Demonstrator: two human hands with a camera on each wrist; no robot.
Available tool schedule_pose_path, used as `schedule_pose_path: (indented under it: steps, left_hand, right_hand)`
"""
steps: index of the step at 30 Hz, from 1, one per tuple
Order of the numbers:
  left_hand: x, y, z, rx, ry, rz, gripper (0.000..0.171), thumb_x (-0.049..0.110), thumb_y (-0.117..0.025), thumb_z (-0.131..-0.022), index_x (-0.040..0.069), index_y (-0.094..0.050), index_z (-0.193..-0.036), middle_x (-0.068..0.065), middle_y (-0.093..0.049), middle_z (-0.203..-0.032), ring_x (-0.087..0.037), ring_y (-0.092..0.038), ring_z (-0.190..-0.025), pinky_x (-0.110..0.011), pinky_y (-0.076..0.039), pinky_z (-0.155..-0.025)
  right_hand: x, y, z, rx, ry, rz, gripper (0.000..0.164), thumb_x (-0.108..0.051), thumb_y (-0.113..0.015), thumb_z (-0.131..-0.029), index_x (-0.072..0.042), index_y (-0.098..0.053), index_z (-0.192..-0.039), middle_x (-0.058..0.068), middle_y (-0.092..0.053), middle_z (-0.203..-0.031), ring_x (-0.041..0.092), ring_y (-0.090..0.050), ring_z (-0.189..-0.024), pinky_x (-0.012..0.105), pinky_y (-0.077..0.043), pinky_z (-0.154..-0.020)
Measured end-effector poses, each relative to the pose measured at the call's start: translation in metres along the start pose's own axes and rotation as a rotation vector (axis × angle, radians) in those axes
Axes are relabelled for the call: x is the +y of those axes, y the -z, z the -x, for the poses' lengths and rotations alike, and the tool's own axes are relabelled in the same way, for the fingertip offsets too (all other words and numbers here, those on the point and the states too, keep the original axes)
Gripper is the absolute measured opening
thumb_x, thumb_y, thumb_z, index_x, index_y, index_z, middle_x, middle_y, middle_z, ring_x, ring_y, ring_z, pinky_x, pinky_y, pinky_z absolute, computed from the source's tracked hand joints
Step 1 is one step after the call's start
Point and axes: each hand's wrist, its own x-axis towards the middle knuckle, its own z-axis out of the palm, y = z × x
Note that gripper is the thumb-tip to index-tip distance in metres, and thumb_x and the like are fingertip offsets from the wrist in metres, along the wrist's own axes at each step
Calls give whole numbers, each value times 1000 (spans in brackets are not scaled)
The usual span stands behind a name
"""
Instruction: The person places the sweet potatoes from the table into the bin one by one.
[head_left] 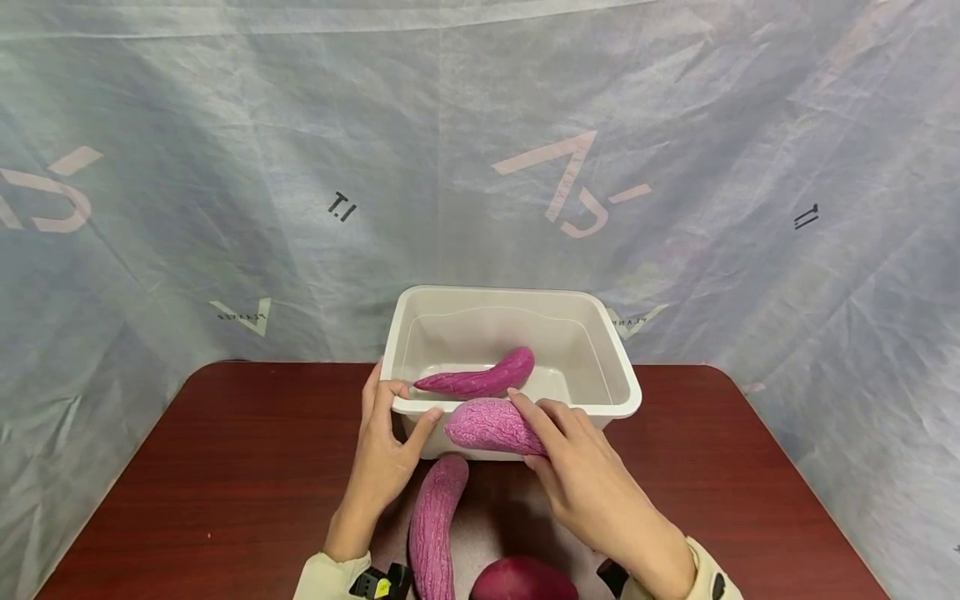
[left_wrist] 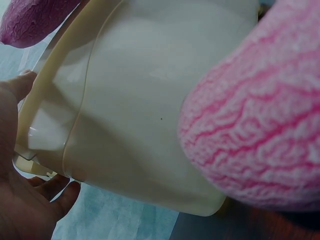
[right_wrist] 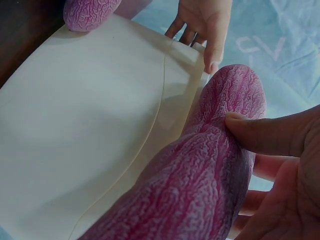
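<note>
My right hand (head_left: pixel 592 467) holds a wrinkled, pinkish-purple long vegetable (head_left: pixel 491 425), thumb on one side and fingers on the other. It lies crosswise over the front rim of a white plastic bin (head_left: pixel 626 387). With my left hand (head_left: pixel 382 462) I grip the bin's front left corner, the index finger over the rim and the thumb at the front. Inside the bin lies a smoother magenta vegetable (head_left: pixel 480 379) with a tapered left end. In the left wrist view, the left fingers (left_wrist: pixel 65 200) curl beneath the rim.
Another long wrinkled purple vegetable (head_left: pixel 435 525) lies in front of the bin, near my left wrist. A rounded dark red-purple thing (head_left: pixel 523 581) is cut off by the bottom edge. The reddish-brown table (head_left: pixel 247 467) ends at a grey printed cloth (head_left: pixel 420 167) behind.
</note>
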Motion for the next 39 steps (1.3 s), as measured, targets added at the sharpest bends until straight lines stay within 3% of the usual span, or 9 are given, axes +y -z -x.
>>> schedule_pose_path:
  steps: [15,25,32,39]
  left_hand:
    - [-1,2,-5,4,-37,10,40,23,-76,-90,9,-43,-107,-8,-22,-165,-37,-37,-144,-60,-37,-108]
    - [0,1,-4,-5,-22,8,40,22,-76,-90,9,-43,-108,-8,-20,-166,-39,-35,-145,-60,-36,-109]
    - [-1,-2,-5,0,-28,29,39,26,-76,-90,10,-45,-107,-8,-23,-164,-38,-35,-146,-59,-33,-112]
    - [-3,1,-4,-2,-9,34,38,26,-76,-91,11,-45,-107,-6,-22,-165,-37,-35,-146,-59,-33,-113]
  right_hand:
    - [-1,1,-7,24,22,4,74,-9,-76,-86,-18,-43,-151,3,-61,-121,20,-59,-108,38,-50,-90]
    - [-2,3,-15,4,-1,-5,71,-11,-73,-90,-18,-41,-153,3,-61,-122,22,-59,-108,41,-51,-87]
    - [2,8,-23,20,-24,-59,66,-11,-71,-92,-9,-41,-151,10,-62,-123,27,-61,-111,44,-50,-94]
    - [4,14,-39,15,-42,-97,65,-11,-69,-94,-4,-39,-151,18,-64,-118,32,-64,-106,47,-51,-92]
